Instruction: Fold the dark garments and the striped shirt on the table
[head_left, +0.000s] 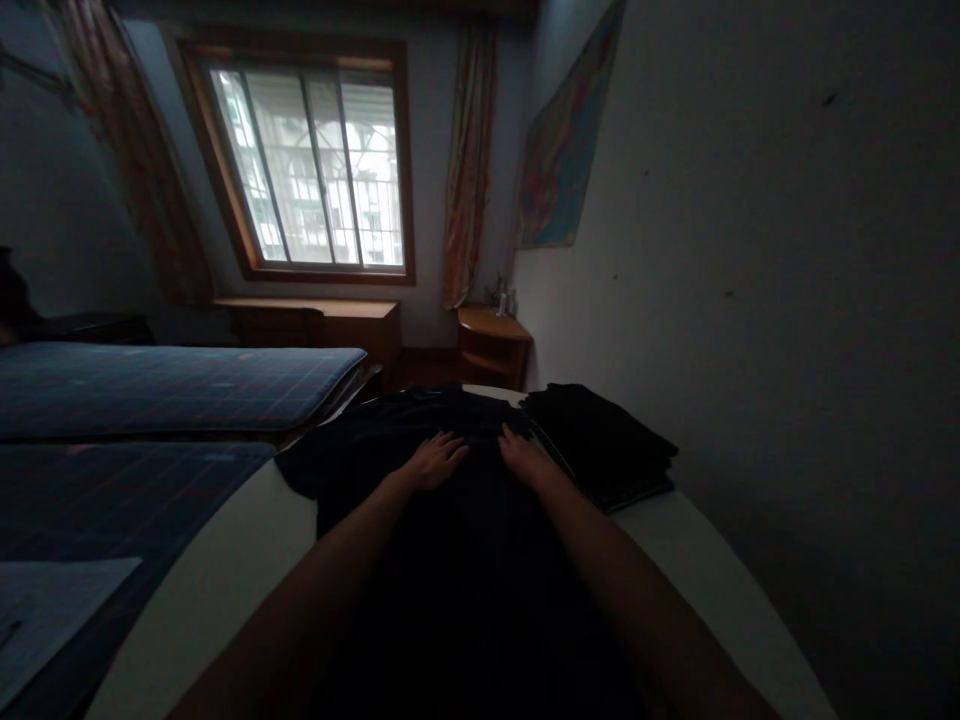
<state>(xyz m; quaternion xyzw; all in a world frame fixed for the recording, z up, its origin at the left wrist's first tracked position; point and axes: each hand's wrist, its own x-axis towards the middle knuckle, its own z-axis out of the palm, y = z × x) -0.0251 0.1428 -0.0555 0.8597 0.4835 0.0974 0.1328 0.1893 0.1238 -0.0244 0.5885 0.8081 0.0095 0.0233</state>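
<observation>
A dark shirt (390, 430) lies spread flat on a white table (225, 570) in front of me. Both my hands rest on its upper part, fingers stretched out and flat. My left hand (435, 460) presses near the middle of the shirt. My right hand (525, 457) lies a little to the right, close to a stack of folded dark clothes (600, 440). Neither hand holds anything.
A bed with a blue checked cover (150, 385) stands to the left. A white sheet of paper (52, 600) lies at the lower left. A wooden desk (322, 320) and a corner shelf (491, 345) sit under the window (315, 170). A bare wall (750, 250) runs along the right.
</observation>
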